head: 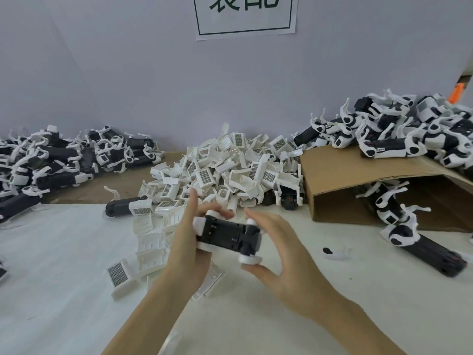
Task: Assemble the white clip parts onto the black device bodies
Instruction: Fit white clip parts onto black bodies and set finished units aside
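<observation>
Black device body held above the white table, just in front of the heap of white clip parts; matte black casing, long axis lying left to right, white fittings at both ends and along the near edge. Left hand wrapped around the left end, gripping. Right hand at the right end, fingers spread, thumb under a round white piece; grip there not determinable

The sign on the wall is cut off by the top edge, so its characters are only partly seen. The left pile and right pile are cropped at the sides. Part of the black device is hidden by the left hand.
</observation>
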A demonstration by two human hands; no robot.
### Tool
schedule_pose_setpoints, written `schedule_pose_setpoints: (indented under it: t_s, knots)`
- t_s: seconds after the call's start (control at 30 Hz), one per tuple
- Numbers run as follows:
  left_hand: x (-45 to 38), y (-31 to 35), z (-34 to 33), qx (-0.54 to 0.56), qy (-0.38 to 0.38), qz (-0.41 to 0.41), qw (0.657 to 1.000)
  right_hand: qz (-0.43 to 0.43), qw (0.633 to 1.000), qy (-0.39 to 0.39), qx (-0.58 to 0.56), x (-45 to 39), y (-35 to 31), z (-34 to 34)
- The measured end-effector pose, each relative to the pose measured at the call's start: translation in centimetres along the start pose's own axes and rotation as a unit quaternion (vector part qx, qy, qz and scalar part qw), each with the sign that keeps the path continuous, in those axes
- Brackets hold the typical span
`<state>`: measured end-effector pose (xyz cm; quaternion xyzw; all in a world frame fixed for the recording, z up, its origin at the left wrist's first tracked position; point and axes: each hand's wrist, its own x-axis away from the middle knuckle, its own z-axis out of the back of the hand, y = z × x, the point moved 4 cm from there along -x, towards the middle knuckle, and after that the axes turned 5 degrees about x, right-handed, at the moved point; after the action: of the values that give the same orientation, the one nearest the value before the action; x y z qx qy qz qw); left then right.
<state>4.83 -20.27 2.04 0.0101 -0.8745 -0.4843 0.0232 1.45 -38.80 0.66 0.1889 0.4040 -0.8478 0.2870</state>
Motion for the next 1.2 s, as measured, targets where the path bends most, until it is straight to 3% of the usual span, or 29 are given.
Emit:
schedule_pose_setpoints:
  t_s: [0.13,0.27,0.4,0.53,0.63,0.93,1.0,1.07,1.13,1.2]
  knots:
    - [0.3,0.1,0.4,0.073,0.037,-0.024,0.996,-0.013,0.999,0.023,0.029,0.8,-1.0,-2.2]
    - [0.7,0.0,0.0,0.033,0.056,-0.07,0.995,-0.02,0.996,0.053,0.063,1.0,-1.8,-2.7]
    - [0.9,0.3,-0.7,-0.022,0.009,-0.099,0.995,-0.055,0.995,0.051,0.063,0.6,-1.0,-1.5]
    - [1.1,1.1,-1.3,-0.193,-0.05,-0.18,0.963,-0.133,0.989,0.008,-0.063,0.5,0.5,-0.5]
    - [1.3,1.5,-1.4,-0.289,-0.043,-0.24,0.926,-0.147,0.975,-0.027,-0.163,0.4,0.8,-0.7]
    - [0.6,2.4,0.0,-0.26,0.048,-0.253,0.931,-0.174,0.965,-0.056,-0.19,0.4,1.5,-2.2]
    - [0.2,2.7,0.8,-0.211,0.1,-0.228,0.945,-0.17,0.979,-0.036,-0.106,0.0,2.1,-1.5]
    - [-0.2,2.8,1.8,-0.156,0.145,-0.194,0.958,-0.129,0.987,-0.07,0.057,-0.4,2.8,-1.1]
    - [-0.4,2.9,2.6,-0.121,0.172,-0.161,0.964,-0.088,0.967,-0.142,0.19,-0.5,4.0,-1.6]
    - [-0.6,2.9,2.9,-0.104,0.191,-0.137,0.966,-0.074,0.952,-0.173,0.242,-0.4,4.7,-2.0]
